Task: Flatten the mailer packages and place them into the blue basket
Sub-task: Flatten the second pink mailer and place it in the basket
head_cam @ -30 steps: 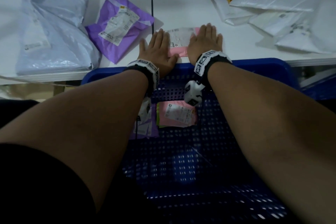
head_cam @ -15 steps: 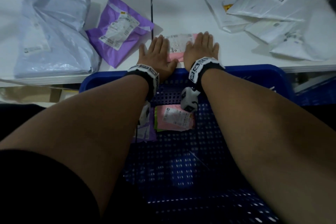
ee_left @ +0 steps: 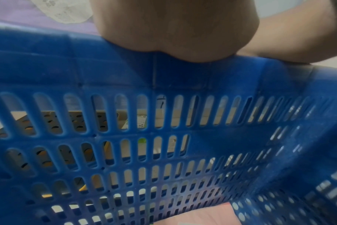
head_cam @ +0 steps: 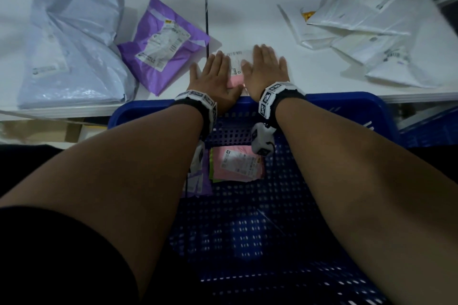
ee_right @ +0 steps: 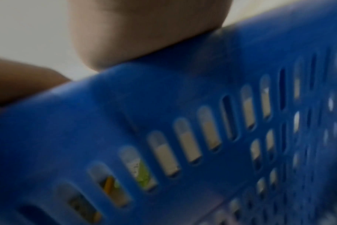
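A small pink mailer (head_cam: 237, 74) with a white label lies at the white table's front edge. My left hand (head_cam: 215, 77) and right hand (head_cam: 265, 67) press flat on it side by side, fingers straight, hiding most of it. The blue basket (head_cam: 347, 104) stands just below the table edge; inside lie a pink mailer (head_cam: 238, 163) and a purple one (head_cam: 198, 181). In the wrist views only the heels of my left hand (ee_left: 173, 30) and right hand (ee_right: 144, 30) show over the basket rim (ee_left: 125, 68) (ee_right: 183, 76).
On the table (head_cam: 247, 12) a purple mailer (head_cam: 161, 44) and a large pale grey mailer (head_cam: 69, 52) lie to the left. Several white mailers (head_cam: 366, 39) are piled to the right. Cardboard (head_cam: 37, 129) shows under the table at left.
Both hands have slid a little over the pink mailer while still pressing it; the head view has shifted slightly. Nothing was picked up or let go.
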